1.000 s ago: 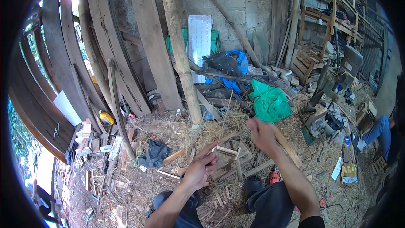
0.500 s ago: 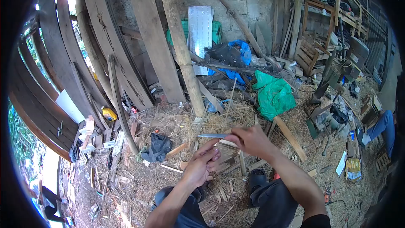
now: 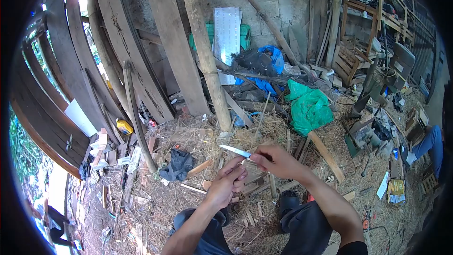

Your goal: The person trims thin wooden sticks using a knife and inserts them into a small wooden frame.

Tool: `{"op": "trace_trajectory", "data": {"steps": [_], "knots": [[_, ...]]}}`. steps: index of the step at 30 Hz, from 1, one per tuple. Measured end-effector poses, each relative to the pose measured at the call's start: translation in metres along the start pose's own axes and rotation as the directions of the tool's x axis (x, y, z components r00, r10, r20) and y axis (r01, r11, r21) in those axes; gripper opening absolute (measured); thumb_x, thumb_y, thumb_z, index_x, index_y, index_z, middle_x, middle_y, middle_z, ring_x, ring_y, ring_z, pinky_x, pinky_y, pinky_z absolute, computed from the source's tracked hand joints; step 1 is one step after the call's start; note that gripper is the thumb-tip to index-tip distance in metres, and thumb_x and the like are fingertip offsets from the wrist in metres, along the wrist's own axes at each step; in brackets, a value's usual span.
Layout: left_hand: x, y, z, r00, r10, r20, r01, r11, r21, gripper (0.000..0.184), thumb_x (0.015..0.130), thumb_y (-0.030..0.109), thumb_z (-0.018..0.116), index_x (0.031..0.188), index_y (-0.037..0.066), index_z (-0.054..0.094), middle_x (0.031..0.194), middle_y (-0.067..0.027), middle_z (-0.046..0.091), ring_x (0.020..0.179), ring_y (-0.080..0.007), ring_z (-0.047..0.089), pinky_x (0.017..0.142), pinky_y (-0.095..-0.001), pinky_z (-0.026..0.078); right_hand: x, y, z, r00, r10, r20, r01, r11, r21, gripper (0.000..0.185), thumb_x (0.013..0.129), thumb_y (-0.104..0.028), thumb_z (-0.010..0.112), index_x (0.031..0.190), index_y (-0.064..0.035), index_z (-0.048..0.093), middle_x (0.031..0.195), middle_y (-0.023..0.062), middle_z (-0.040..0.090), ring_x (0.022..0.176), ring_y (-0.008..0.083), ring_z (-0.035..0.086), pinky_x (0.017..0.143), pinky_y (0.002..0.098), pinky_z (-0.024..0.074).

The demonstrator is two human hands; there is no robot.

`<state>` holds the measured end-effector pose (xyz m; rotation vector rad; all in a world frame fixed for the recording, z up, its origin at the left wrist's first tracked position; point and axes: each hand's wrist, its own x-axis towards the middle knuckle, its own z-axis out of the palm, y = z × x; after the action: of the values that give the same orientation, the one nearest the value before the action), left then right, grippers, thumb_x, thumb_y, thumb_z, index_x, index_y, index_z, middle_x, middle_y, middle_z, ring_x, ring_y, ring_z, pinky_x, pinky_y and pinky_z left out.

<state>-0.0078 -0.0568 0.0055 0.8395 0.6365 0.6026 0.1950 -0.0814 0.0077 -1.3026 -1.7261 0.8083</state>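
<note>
My right hand [image 3: 277,161] is closed around the handle of a knife [image 3: 234,150]. Its bright blade points left, tilted slightly upward, above my left fingers. My left hand [image 3: 227,185] is closed just below the blade, its thumb and fingers pinched together. A small pale piece [image 3: 244,161] shows at the left fingertips, close to the blade; most of it is hidden and I cannot make out its kind. The knife handle is mostly covered by my right fingers.
Straw and wood scraps cover the ground around my legs. A black plastic bag [image 3: 177,165] lies to the left, a green plastic bag [image 3: 309,108] ahead right. Planks [image 3: 177,42] and a pole [image 3: 205,52] lean at the wall. Another person's leg [image 3: 429,148] shows at right.
The knife blade has turned so its flat side catches more light, with the tip raised. My right hand has shifted slightly; the left stays nearly in place.
</note>
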Motion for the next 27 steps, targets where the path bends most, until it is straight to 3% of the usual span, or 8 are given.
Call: {"op": "trace_trajectory", "data": {"steps": [1, 4, 10, 13, 15, 18, 24, 27], "knots": [[0.000, 0.000, 0.000, 1.000, -0.002, 0.000, 0.002, 1.000, 0.003, 0.035, 0.099, 0.011, 0.043, 0.133, 0.009, 0.046, 0.075, 0.0026, 0.039, 0.053, -0.0029, 0.026, 0.047, -0.0190, 0.021, 0.000, 0.002, 0.002, 0.982, 0.094, 0.162, -0.130, 0.963, 0.235, 0.023, 0.097, -0.023, 0.052, 0.095, -0.0007, 0.058, 0.065, 0.0052, 0.057, 0.053, 0.0092, 0.052, 0.048, 0.0295, 0.0420], [-0.001, 0.001, -0.002, 0.998, 0.018, -0.057, -0.018, 1.000, -0.012, 0.027, 0.098, 0.011, 0.043, 0.124, 0.007, 0.050, 0.073, 0.0031, 0.040, 0.052, -0.0028, 0.026, 0.047, -0.0193, 0.020, 0.001, 0.008, -0.002, 0.956, 0.155, 0.250, -0.259, 0.845, 0.468, 0.021, 0.097, -0.021, 0.052, 0.107, -0.0033, 0.056, 0.072, -0.0009, 0.058, 0.056, 0.0062, 0.051, 0.051, 0.0226, 0.0428], [-0.001, 0.000, -0.002, 0.997, 0.063, -0.045, -0.053, 0.979, 0.198, 0.020, 0.099, 0.014, 0.044, 0.112, 0.005, 0.055, 0.067, 0.0059, 0.037, 0.052, -0.0023, 0.026, 0.046, -0.0199, 0.020, 0.000, 0.001, -0.001, 0.974, 0.181, 0.136, -0.225, 0.825, 0.519, 0.025, 0.099, -0.019, 0.048, 0.116, -0.0007, 0.049, 0.069, 0.0009, 0.054, 0.053, 0.0079, 0.052, 0.050, 0.0257, 0.0476], [-0.001, -0.002, 0.000, 0.986, 0.162, -0.040, -0.137, 0.922, 0.361, 0.020, 0.100, 0.016, 0.044, 0.110, 0.004, 0.057, 0.065, 0.0062, 0.038, 0.053, -0.0017, 0.029, 0.048, -0.0196, 0.023, 0.001, -0.006, -0.004, 0.957, 0.211, 0.199, -0.289, 0.747, 0.599, 0.026, 0.098, -0.020, 0.050, 0.116, -0.0009, 0.048, 0.070, 0.0014, 0.055, 0.053, 0.0075, 0.051, 0.048, 0.0235, 0.0449], [-0.001, -0.003, 0.003, 0.957, 0.292, -0.006, -0.238, 0.791, 0.563, 0.022, 0.100, 0.018, 0.043, 0.110, 0.003, 0.056, 0.065, 0.0062, 0.038, 0.051, -0.0025, 0.030, 0.046, -0.0192, 0.024, -0.001, -0.005, -0.005, 0.956, 0.225, 0.189, -0.294, 0.717, 0.632, 0.027, 0.098, -0.020, 0.051, 0.116, -0.0009, 0.049, 0.072, 0.0028, 0.057, 0.052, 0.0069, 0.049, 0.046, 0.0223, 0.0421], [0.002, -0.011, -0.002, 0.930, 0.367, 0.035, -0.296, 0.688, 0.662, 0.022, 0.101, 0.018, 0.043, 0.110, 0.003, 0.056, 0.066, 0.0054, 0.041, 0.053, -0.0022, 0.033, 0.047, -0.0193, 0.026, -0.001, -0.010, -0.004, 0.953, 0.246, 0.175, -0.299, 0.697, 0.652, 0.027, 0.097, -0.019, 0.053, 0.117, -0.0009, 0.050, 0.076, 0.0050, 0.061, 0.050, 0.0058, 0.047, 0.043, 0.0206, 0.0367], [0.002, -0.015, 0.000, 0.951, 0.308, -0.007, -0.245, 0.770, 0.590, 0.020, 0.100, 0.015, 0.045, 0.108, 0.003, 0.058, 0.065, 0.0053, 0.042, 0.058, -0.0031, 0.037, 0.053, -0.0212, 0.031, -0.002, -0.012, -0.009, 0.935, 0.264, 0.237, -0.355, 0.672, 0.650, 0.027, 0.095, -0.015, 0.056, 0.116, 0.0004, 0.053, 0.075, 0.0045, 0.062, 0.050, 0.0042, 0.043, 0.042, 0.0202, 0.0315], [0.003, -0.014, 0.002, 0.930, 0.368, -0.002, -0.280, 0.711, 0.645, 0.019, 0.099, 0.015, 0.046, 0.108, 0.003, 0.058, 0.064, 0.0039, 0.044, 0.059, -0.0033, 0.039, 0.053, -0.0219, 0.033, -0.003, -0.014, -0.011, 0.924, 0.268, 0.271, -0.381, 0.663, 0.644, 0.025, 0.094, -0.014, 0.057, 0.114, 0.0015, 0.055, 0.074, 0.0038, 0.062, 0.050, 0.0036, 0.041, 0.041, 0.0201, 0.0299]]}}
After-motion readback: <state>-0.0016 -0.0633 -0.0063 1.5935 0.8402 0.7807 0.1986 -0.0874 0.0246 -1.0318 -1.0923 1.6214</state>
